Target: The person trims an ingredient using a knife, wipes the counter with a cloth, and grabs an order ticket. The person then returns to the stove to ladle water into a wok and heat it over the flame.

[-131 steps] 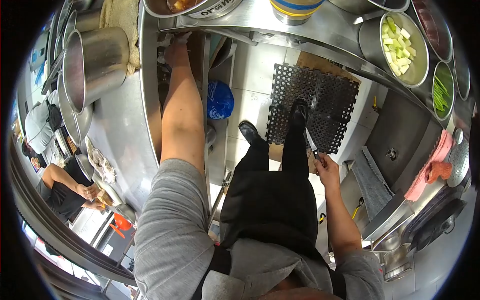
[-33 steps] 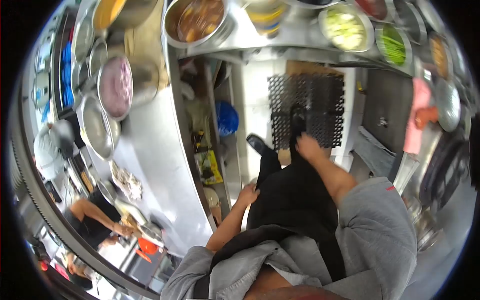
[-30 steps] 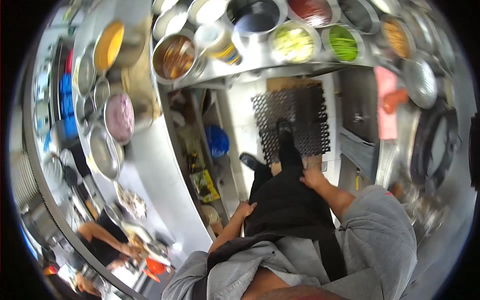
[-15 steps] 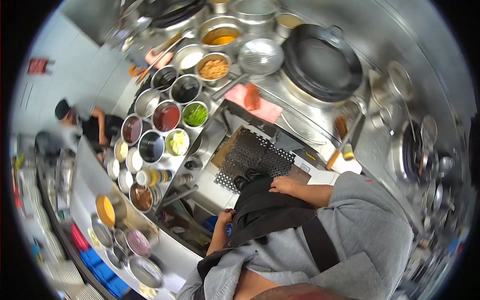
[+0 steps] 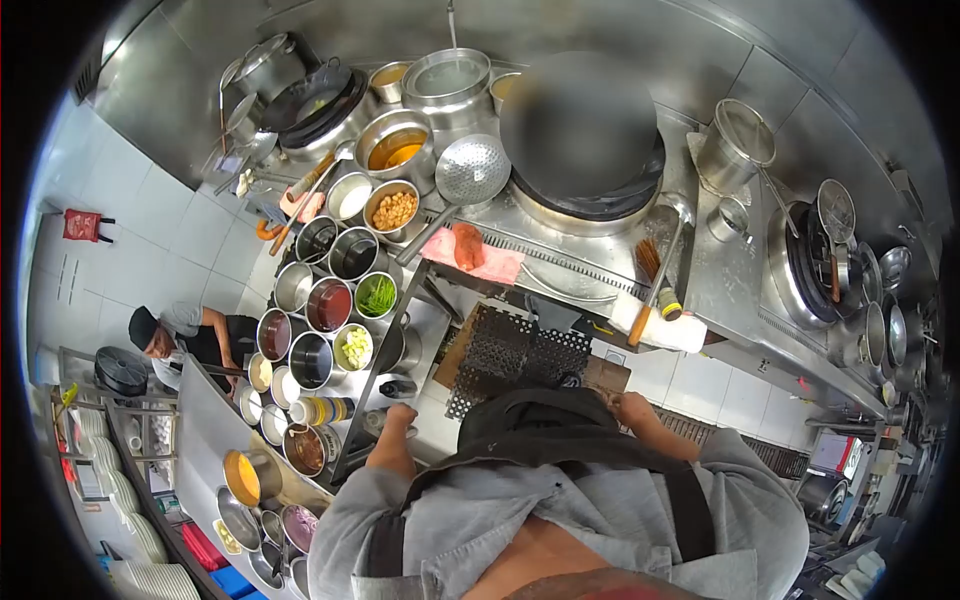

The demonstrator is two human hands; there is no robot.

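My left hand (image 5: 400,416) hangs at the left of my black apron (image 5: 540,415), near the metal shelf below the counter. Its fingers look curled, and their inner side is hidden. On the apron's right side my right hand (image 5: 633,408) is small in view, fingers bent, with anything inside them hidden. A large dark wok (image 5: 585,140) sits on the stove ahead. Left of it lie a perforated ladle (image 5: 472,170) and a pink cloth (image 5: 495,262) with a reddish cloth on top. A wooden-handled tool (image 5: 660,275) rests near a white cloth (image 5: 675,328).
Several metal pots, with cut pale vegetables (image 5: 354,347), green strips (image 5: 378,295) and red liquid (image 5: 329,304), crowd the left counter. Another person (image 5: 205,335) in a dark cap is beyond them. A black perforated mat (image 5: 510,350) covers the floor. More woks (image 5: 800,265) stand at right.
The view has swung from the left counter and floor toward the stove. The knife seen earlier in my right hand is out of sight. My left hand is now farther from the apron.
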